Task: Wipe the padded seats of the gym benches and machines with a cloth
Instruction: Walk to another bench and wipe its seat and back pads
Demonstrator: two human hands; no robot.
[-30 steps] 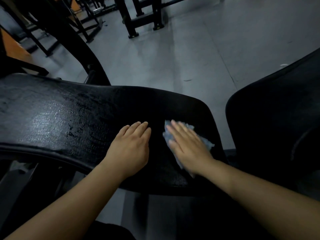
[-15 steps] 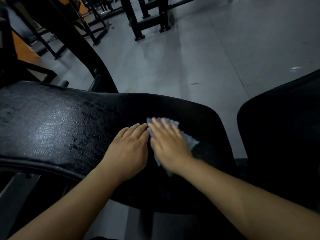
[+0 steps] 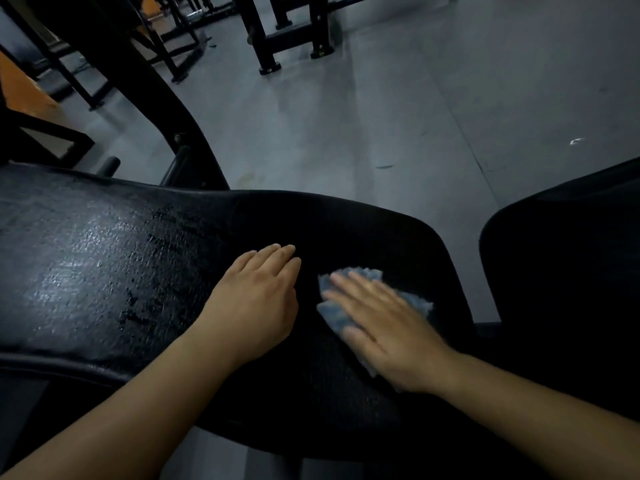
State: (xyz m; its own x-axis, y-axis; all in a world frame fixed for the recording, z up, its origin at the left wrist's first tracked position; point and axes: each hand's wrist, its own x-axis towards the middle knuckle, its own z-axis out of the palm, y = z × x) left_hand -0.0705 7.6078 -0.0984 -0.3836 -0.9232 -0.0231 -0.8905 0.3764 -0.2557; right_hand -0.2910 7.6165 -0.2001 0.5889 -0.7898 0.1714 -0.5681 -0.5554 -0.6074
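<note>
A: What is the right hand (image 3: pixel 384 327) doing?
B: It is lying flat with straight fingers, pressing the blue cloth (image 3: pixel 332 311) onto the right end of the padded seat (image 3: pixel 104 271).
A: And the left hand (image 3: pixel 256 299)?
B: It is resting flat with straight fingers on the padded seat, just left of the blue cloth. Another black pad (image 3: pixel 561 271) is standing to the right of the padded seat.

A grey floor (image 3: pixel 398 109) stretches ahead, with black machine frames (image 3: pixel 291 33) standing on it at the top, an orange panel (image 3: pixel 19 86) at the far left, and what may be a small white scrap (image 3: pixel 576 141) lying at the right.
</note>
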